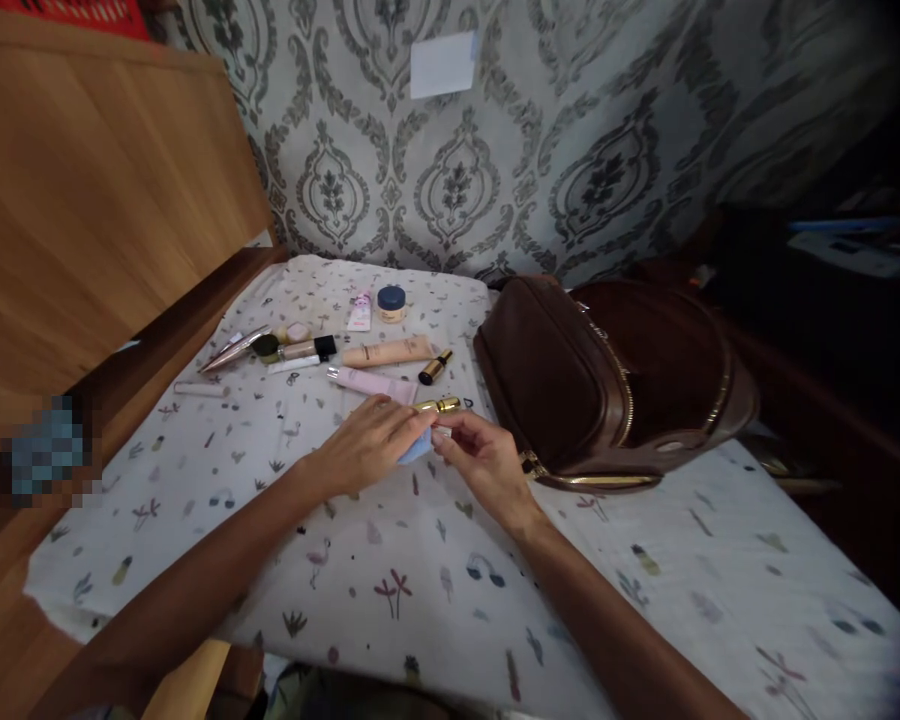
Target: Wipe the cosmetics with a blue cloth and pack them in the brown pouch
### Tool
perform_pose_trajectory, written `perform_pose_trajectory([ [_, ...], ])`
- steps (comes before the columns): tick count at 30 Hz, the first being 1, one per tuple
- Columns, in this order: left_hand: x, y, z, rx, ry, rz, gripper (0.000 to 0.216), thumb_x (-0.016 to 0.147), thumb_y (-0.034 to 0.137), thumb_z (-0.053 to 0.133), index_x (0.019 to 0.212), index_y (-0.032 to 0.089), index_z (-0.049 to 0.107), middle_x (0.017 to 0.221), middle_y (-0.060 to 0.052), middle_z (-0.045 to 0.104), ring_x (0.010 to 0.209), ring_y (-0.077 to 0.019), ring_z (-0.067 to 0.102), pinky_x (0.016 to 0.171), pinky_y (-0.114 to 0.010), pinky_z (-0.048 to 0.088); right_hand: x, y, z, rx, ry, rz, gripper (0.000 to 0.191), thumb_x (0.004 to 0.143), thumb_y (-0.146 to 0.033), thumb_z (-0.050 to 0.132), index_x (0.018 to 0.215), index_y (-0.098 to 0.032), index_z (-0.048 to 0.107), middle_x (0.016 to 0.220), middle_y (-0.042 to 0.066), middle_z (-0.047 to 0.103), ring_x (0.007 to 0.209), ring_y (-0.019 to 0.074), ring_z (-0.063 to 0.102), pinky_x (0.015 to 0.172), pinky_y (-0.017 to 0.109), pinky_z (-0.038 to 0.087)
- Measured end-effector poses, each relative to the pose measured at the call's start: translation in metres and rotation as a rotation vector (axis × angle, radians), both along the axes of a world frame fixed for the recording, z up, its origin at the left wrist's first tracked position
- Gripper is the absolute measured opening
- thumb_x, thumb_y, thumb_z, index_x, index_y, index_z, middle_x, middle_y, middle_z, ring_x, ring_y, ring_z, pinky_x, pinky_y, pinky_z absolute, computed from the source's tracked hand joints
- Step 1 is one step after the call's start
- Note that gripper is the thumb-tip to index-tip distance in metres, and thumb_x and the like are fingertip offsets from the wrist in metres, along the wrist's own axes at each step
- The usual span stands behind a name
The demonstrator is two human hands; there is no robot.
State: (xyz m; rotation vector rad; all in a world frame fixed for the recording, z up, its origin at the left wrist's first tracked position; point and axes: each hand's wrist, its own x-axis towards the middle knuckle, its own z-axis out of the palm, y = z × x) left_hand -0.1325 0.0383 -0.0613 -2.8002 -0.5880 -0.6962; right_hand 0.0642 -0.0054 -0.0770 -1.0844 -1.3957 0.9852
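My left hand (371, 442) is closed around a small light-blue item (415, 449), mostly hidden under the fingers, so its kind is unclear. Close against it, my right hand (484, 460) pinches a small whitish piece (442, 432) between thumb and fingers. Whether that piece is joined to the blue item cannot be made out. Just beyond my fingertips lies a shiny gold tube (441, 405). A pale pink tube (371, 383) lies behind my left hand, with a peach tube (390, 351) farther back. A black and gold lipstick-like tube (435, 367) rests to their right.
A brown leather bag (555, 370) with gold zips stands right of my hands. A blue-lidded jar (391, 304) and small pink tube (359, 311) are at the back. Several cosmetics, including a black-capped bottle (307, 348), lie left on the patterned cloth (345, 590). A wooden panel (112, 180) rises left.
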Motion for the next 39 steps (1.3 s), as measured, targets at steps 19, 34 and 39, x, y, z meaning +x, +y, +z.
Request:
perform_pose_trajectory([
  [19,-0.049,0.032,0.021,-0.409,-0.564,0.61,0.032,0.097,0.038,0.052,0.122,0.019,0.05,0.097,-0.007,0.067,0.085,-0.0235,0.066,0.076,-0.035,0.05,0.005,-0.002,0.001,0.016,0.083,-0.025,0.028,0.083,-0.046,0.073,0.097,-0.022,0.071,0.063,-0.003,0.057,0.052,0.0106,0.051,0.049,0.025,0.045],
  [34,-0.03,0.014,0.025,-1.228,-0.192,0.034,0.034,0.088,0.048,0.065,0.106,0.02,0.061,0.083,0.001,0.062,0.072,-0.016,0.058,0.065,-0.027,0.046,0.009,-0.005,0.009,0.007,0.105,0.082,0.027,0.078,-0.045,0.079,0.092,-0.023,0.074,0.08,0.002,0.069,0.06,0.0139,0.064,0.06,0.031,0.06],
  [39,-0.042,0.023,0.026,-1.398,-0.285,0.067,0.034,0.081,0.046,0.073,0.099,0.019,0.064,0.079,0.002,0.059,0.066,-0.0133,0.057,0.06,-0.025,0.047,0.015,-0.001,0.011,0.017,0.154,0.028,0.029,0.077,-0.046,0.08,0.092,-0.022,0.073,0.078,0.001,0.069,0.06,0.0133,0.064,0.058,0.03,0.059],
])
